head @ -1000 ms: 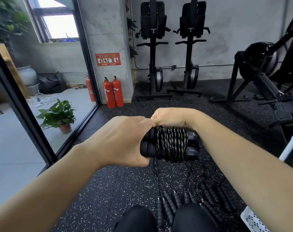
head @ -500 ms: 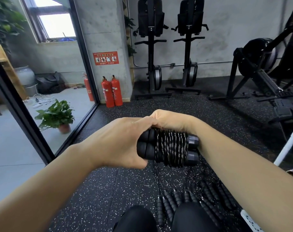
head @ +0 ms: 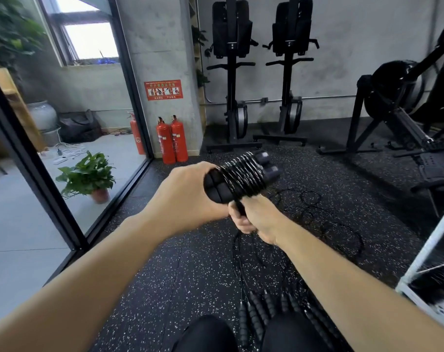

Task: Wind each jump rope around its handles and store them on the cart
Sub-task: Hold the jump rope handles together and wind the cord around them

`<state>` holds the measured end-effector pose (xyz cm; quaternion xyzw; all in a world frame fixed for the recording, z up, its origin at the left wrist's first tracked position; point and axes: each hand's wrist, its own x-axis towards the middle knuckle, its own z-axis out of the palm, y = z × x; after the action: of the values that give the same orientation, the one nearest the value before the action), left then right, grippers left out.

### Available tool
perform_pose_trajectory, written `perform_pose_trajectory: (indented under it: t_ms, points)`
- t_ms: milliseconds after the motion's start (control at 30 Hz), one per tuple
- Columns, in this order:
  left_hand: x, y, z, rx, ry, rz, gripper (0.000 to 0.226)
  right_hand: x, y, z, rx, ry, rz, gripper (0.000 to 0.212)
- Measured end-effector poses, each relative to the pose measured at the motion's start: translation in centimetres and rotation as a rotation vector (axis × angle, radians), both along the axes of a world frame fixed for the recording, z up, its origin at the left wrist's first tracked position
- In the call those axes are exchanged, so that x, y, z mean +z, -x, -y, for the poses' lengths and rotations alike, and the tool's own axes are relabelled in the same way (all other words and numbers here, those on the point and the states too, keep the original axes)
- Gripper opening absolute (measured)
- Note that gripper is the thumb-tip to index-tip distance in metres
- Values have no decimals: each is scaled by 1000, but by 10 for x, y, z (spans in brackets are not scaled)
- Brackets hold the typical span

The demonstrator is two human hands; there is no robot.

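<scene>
**Winding step, near its close.** One jump rope (head: pixel 241 177) is held in the air well to the left of the cart (head: pixel 419 262); its cord is coiled tight round its two handles (head: pixel 216 185), which lie side by side. The left hand (head: pixel 188 196) has its fingers curled round the butt ends of the handles; the right hand (head: pixel 256 217), just under the coil, is closed round the free tail (head: pixel 238 208) of cord.

I judge the winding almost done; the next move calls for the tail drawn taut and its end tucked under a turn so the coil cannot spring, then a carry rightward to the cart.

**Counts:**
- one cart, white, only its corner in view; one dark mass (head: pixel 434 283) on its shelf, which I cannot identify;
- loose ropes (head: pixel 343 229) looping on the floor between the coil and the cart, too tangled to count;
- at least five spare handles (head: pixel 256 316) on the floor left of the cart, others hidden behind the knees (head: pixel 205 334);
- three red extinguishers (head: pixel 172 141) and two upright machines (head: pixel 231 72), far to the cart's left.
</scene>
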<state>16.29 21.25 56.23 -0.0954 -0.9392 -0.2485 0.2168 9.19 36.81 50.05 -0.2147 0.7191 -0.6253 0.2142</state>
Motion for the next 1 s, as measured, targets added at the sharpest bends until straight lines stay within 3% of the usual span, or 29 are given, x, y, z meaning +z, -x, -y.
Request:
perform_pose_trajectory:
  t_ms: [67, 167, 233, 467, 533, 733, 867, 1000]
  points:
    - [-5, 11, 7, 107, 9, 26, 43, 0, -10, 10, -21, -97, -80, 48]
    - [-15, 23, 19, 235, -4, 61, 25, -1, -18, 16, 13, -503, -374, 33]
    - [-18, 27, 26, 283, -30, 64, 27, 4, -26, 21, -23, -715, -528, 28]
    - [-22, 28, 40, 334, 5, 67, 31, 36, -58, 26, -116, -1024, -792, 7]
    - [-20, 27, 43, 355, 32, 75, 31, 44, -67, 24, -132, -1078, -877, 9]
    - [-18, 15, 34, 362, 253, 95, 33, 83, -84, 22, -109, -1034, -1019, 42]
    - [-13, 6, 23, 259, 499, 89, 34, 114, -69, 26, 7, -983, -988, 33]
    - [-5, -5, 22, 110, 614, 83, 37, 132, -41, 23, 225, -881, -800, 27]
